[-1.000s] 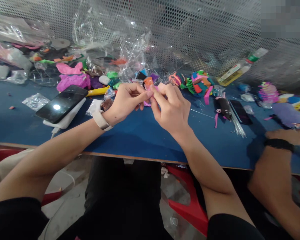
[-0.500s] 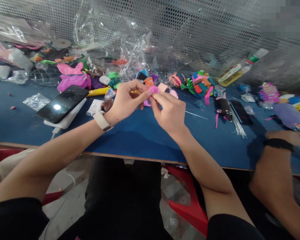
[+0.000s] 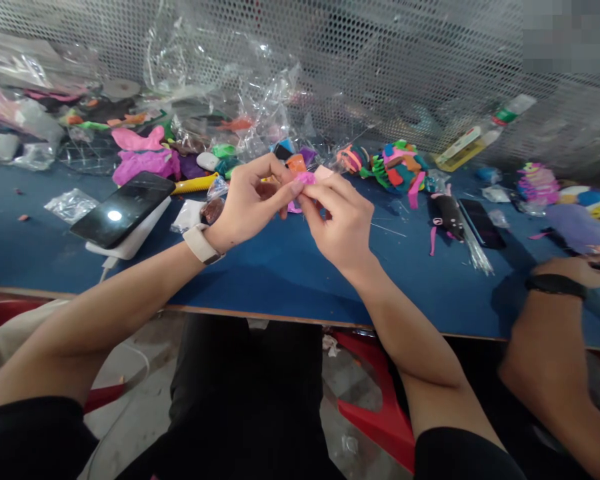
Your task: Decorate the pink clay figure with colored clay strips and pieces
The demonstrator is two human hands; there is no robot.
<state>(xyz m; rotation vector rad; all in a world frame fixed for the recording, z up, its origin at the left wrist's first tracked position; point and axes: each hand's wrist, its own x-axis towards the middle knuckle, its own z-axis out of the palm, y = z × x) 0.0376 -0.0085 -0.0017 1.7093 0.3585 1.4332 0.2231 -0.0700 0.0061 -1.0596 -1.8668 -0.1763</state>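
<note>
A small lump of pink modelling clay [image 3: 307, 178] is pinched between the fingertips of both hands, above the blue table. My left hand [image 3: 257, 200] closes on it from the left, thumb against forefinger. From the right, my right hand [image 3: 337, 220] grips the same lump with bent fingers. Behind my hands lie an orange clay piece [image 3: 296, 163] and a pale peach clay block [image 3: 323, 173]. Beside my left wrist are a white packet [image 3: 187, 215] and a brown wrapped lump [image 3: 213, 211].
A black phone [image 3: 125, 208] rests on a white power bank to the left. At the right are a dark clay mouse [image 3: 449, 217], another phone [image 3: 481, 223] and a tilted bottle [image 3: 485, 133]. A co-worker's hand [image 3: 565, 270] is at the far right. Perforated metal [image 3: 380, 60] stands behind.
My right hand's fingers have shifted slightly around the pink clay. Otherwise both hands stay in nearly the same place, still pinching it.
</note>
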